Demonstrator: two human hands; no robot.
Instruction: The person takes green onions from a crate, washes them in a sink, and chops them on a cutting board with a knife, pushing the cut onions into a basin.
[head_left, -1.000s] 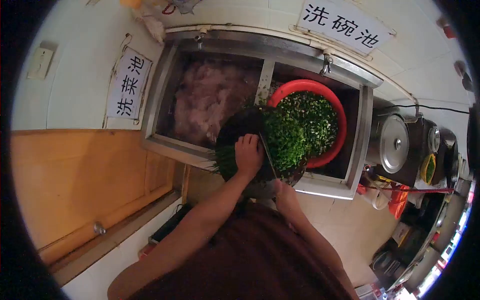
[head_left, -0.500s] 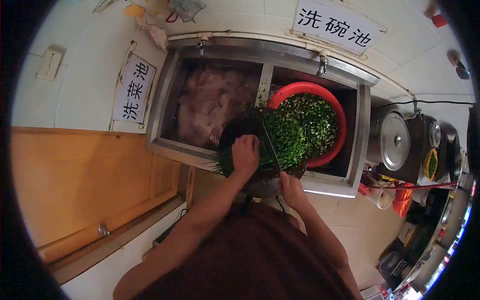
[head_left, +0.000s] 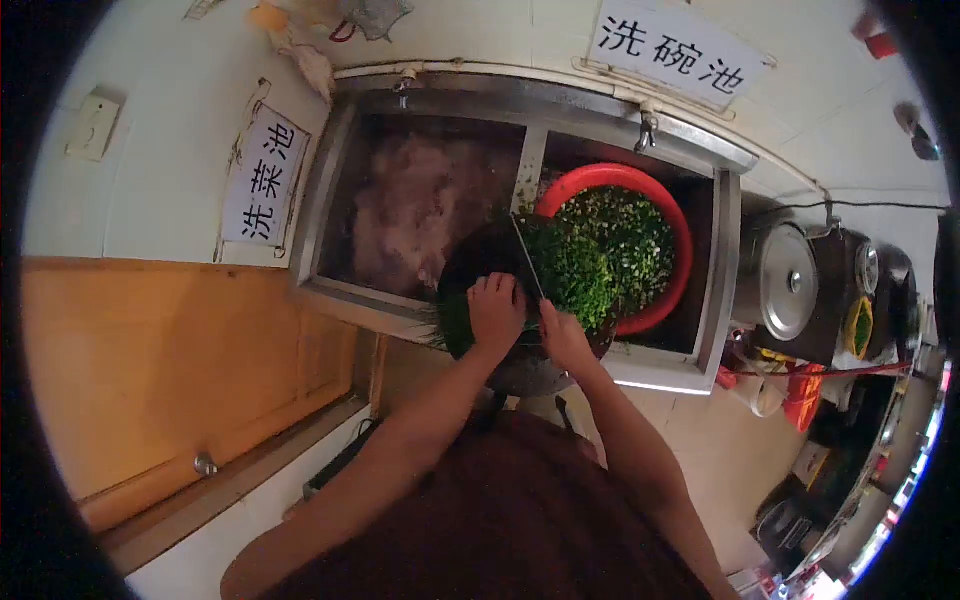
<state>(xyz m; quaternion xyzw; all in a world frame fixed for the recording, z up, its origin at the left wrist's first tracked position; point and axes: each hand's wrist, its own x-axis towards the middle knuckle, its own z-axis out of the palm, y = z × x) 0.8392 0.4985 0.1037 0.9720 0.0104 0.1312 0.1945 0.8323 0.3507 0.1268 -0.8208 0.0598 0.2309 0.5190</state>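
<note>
My left hand [head_left: 495,312] presses curled fingers on long green stalks [head_left: 452,322] lying over a dark round chopping board [head_left: 470,262]. Just right of it, my right hand [head_left: 565,338] grips the handle of a knife [head_left: 527,258], whose blade points away from me across the board. Chopped greens [head_left: 580,280] are heaped to the right of the blade and run into a red basin [head_left: 683,235] holding more green and white pieces. The stalks under my left fingers are mostly hidden.
Pale pinkish pieces [head_left: 410,205] lie in the left bay of the metal double sink [head_left: 325,215]. Two taps stand along its back edge. A lidded pot [head_left: 788,282] is to the right, and a wooden door [head_left: 180,370] to the left.
My right hand and the knife have moved up and left, nearer my left hand. My left hand has stayed in nearly the same spot on the stalks.
</note>
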